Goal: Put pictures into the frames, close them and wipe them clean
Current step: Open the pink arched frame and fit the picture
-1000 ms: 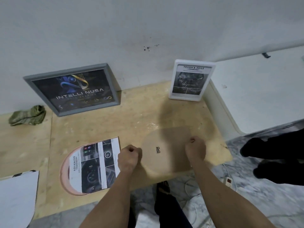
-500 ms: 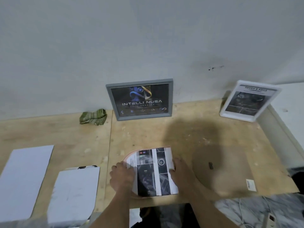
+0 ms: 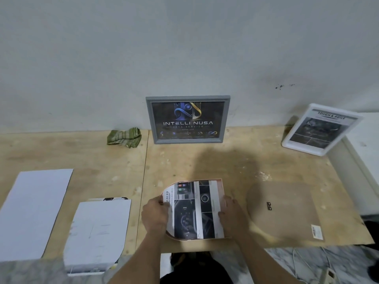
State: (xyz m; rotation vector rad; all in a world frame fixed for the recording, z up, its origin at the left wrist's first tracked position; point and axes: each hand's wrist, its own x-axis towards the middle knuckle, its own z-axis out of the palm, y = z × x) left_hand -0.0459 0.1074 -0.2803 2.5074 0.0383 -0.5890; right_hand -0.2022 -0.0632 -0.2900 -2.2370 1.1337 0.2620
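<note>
The printed picture (image 3: pixel 193 210), a thin paper sheet with dark photo panels, is lying on a pink arch-shaped frame (image 3: pixel 220 183) near the front edge of the plywood table (image 3: pixel 184 160). I am seeing my left hand (image 3: pixel 154 217) gripping its left edge, fingers curled against the sheet, and my right hand (image 3: pixel 229 212) pressing its right edge, fingertips bent onto the paper. I am judging the sheet as very light, floppy and easy to crease or smudge, so holding it by opposite edges and sliding it flat looks wisest. The frame under it seems stiff, perhaps with breakable glazing; I cannot tell. Its brown backing board (image 3: pixel 283 210), rigid and light, is lying just right of my right hand. A green cloth (image 3: pixel 124 137) is sitting by the wall beside a grey frame (image 3: pixel 187 119), already filled.
</note>
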